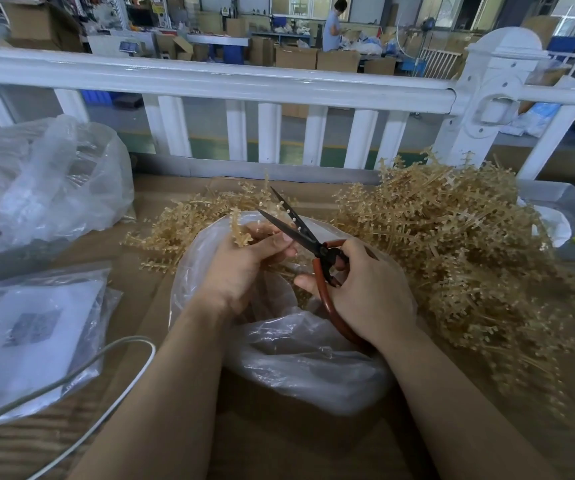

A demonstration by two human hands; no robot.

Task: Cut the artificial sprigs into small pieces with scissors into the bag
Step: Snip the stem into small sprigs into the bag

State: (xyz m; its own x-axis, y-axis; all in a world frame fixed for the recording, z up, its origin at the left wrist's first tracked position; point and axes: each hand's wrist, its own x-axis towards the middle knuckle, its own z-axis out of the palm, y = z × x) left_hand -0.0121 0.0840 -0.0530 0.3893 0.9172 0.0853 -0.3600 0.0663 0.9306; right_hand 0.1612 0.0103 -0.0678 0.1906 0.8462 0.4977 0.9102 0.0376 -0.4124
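Clearly you were mid-cut: your left hand [241, 261] pinched a sprig [239, 230] above the bag [307, 358], your right hand [365, 292] gripped the scissors [300, 230], blades parted. Next, probably close them across the stem.

A brown cardboard-covered table [279, 438] carries an open clear bag [300, 358] at its middle. A heap of tan sprigs [452, 244] lies right and behind it. Left lie two more plastic bags [54, 188], a packet with papers [29, 337] and a white cable [106, 372].
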